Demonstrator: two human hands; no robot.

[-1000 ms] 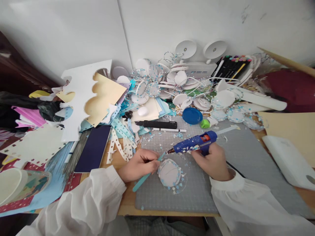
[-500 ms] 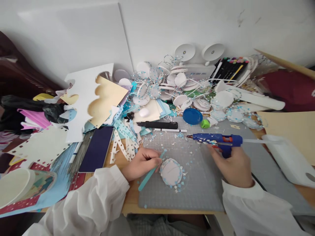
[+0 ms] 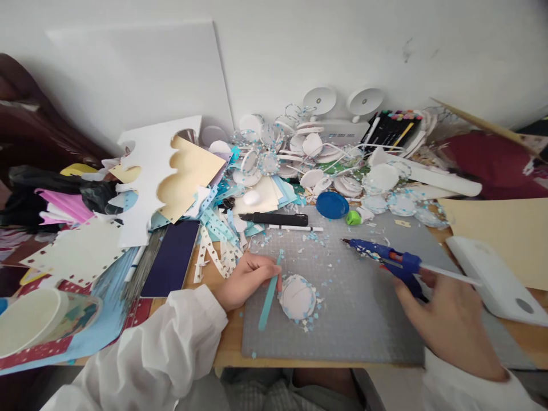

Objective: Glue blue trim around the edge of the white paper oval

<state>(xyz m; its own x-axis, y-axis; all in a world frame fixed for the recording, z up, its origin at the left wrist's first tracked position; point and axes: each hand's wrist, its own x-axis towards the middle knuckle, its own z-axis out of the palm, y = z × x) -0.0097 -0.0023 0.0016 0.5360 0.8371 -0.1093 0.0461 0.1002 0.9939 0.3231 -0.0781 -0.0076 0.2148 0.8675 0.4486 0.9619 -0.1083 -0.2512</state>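
Left to right: the person's left hand (image 3: 250,281) has its fingers closed on what look like teal tweezers (image 3: 268,305). Just beside these, flat on the grey mat (image 3: 355,331), lies a white disc (image 3: 296,298), its rim largely edged with small star pieces (image 3: 317,299); the edging appears well advanced, though I cannot judge any gaps remaining. Farther right, a blue glue gun (image 3: 379,251); the right hand (image 3: 456,322) is at its handle, its fingers' grip unclear.

I can't make out the tiny lettering on the far white router (image 3: 327,130); the right hand (image 3: 456,322) covers part of the blue glue gun (image 3: 396,258), its near sleeve (image 3: 475,381) cut off.
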